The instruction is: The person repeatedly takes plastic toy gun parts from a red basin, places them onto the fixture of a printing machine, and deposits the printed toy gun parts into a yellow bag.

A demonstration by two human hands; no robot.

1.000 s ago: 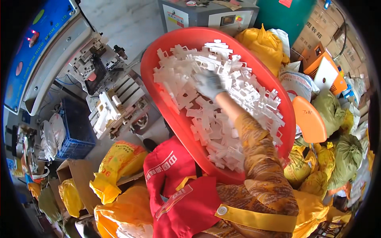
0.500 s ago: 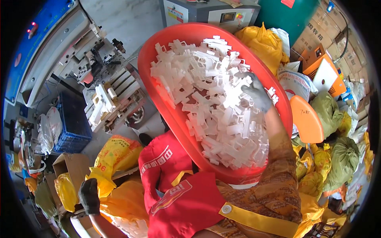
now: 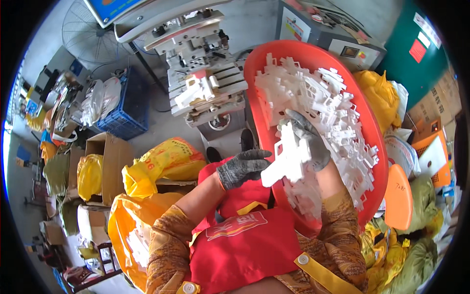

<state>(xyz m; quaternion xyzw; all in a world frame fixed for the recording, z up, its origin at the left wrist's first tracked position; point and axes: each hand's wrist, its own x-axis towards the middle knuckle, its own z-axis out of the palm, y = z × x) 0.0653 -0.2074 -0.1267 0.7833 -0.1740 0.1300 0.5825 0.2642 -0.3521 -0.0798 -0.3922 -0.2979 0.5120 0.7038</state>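
your right hand (image 3: 307,139) is clamped on a white plastic part (image 3: 289,159) mid-frame over the red tub (image 3: 254,73); left hand (image 3: 241,168) loosely curled, holding nothing.

A single head-worn fisheye view looks steeply down the person's front. The red apron (image 3: 245,240) and patterned sleeves fill the lower edge, very close. The gloved left hand (image 3: 241,167) and right hand (image 3: 306,142) sit near the centre, within arm's reach, beside the big red plastic basin (image 3: 374,142). Farther off, toward the top, stand a grey metal machine (image 3: 205,83) and the concrete floor (image 3: 161,132). Straight edges bow near the dark circular rim.
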